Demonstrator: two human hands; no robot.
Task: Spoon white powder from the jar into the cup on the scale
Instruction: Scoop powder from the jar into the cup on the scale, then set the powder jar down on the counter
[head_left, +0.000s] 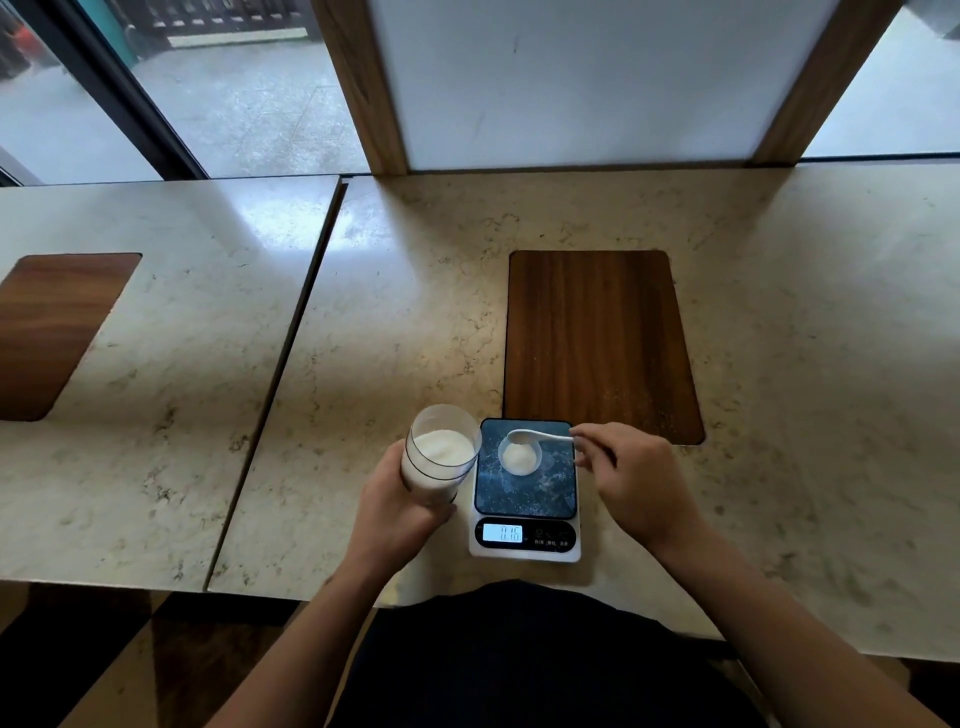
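Two pale marble-patterned tabletops (779, 364) stand side by side with a narrow dark gap between them, each set with a dark wood-grain inlay panel (597, 343) with rounded corners; the left table's panel (52, 332) is cut by the picture's edge. Behind them rises a white wall panel (571, 78) framed by two wooden posts (363, 88), flanked by windows with a dark frame (130, 88) on the left. Daylight glares off the left tabletop (260, 218), and grey pavement (234, 104) shows outside.

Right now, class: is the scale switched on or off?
On. The scale has a lit display showing digits, with the cup of white powder standing on its platform.
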